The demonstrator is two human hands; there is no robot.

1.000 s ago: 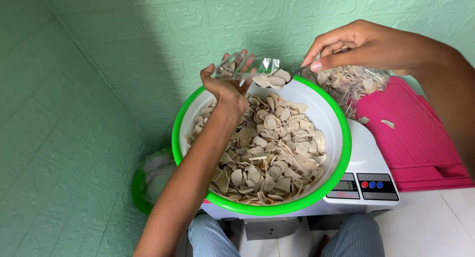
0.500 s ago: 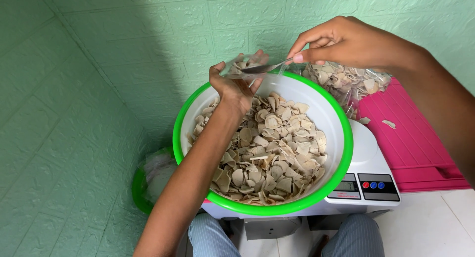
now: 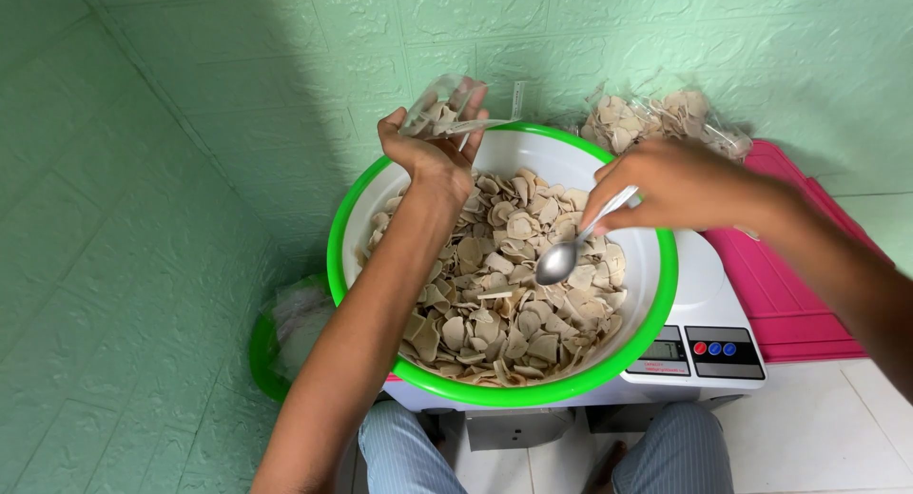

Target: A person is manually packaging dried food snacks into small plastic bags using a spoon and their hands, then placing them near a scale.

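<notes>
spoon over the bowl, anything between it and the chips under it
Nothing visible does. The spoon, held in the right hand, hangs empty just above the pale chips heaped in the green-rimmed bowl. The left hand holds the small clear bag off at the far rim, out of the way.

Above the far rim of the green-rimmed white bowl (image 3: 656,266) of pale chips (image 3: 504,285), the left hand (image 3: 428,156) holds a small clear bag (image 3: 439,114), while the right hand (image 3: 670,185) dips a metal spoon (image 3: 561,258) over the bowl's middle.
</notes>
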